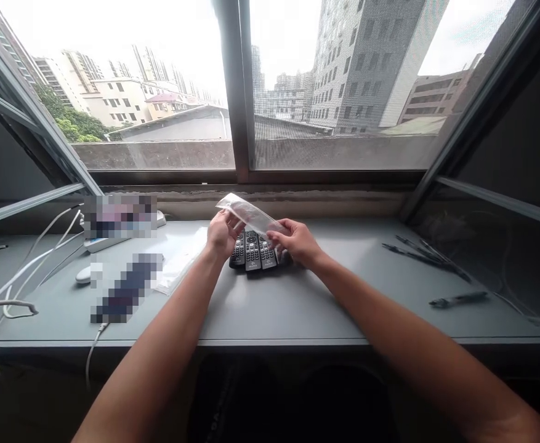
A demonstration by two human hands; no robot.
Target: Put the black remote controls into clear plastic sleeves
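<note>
A long, clear plastic sleeve (251,213) is stretched between my two hands above the desk. My left hand (222,235) holds its left end, fingers behind the film. At the right end, my right hand (298,243) pinches the sleeve between thumb and fingers. Just below and behind the sleeve, several black remote controls (253,252) lie side by side on the grey desk (279,314), their upper ends partly hidden by the sleeve and hands. More clear plastic sleeves (177,266) lie flat to the left, partly behind my left forearm.
On the left are a blurred-out dark item (128,289) with a cable, a white mouse-like object (84,275), a power strip (112,239) and loose white cables (29,264). Several pens (417,253) lie on the right, one (459,300) nearer the front edge. A window stands behind.
</note>
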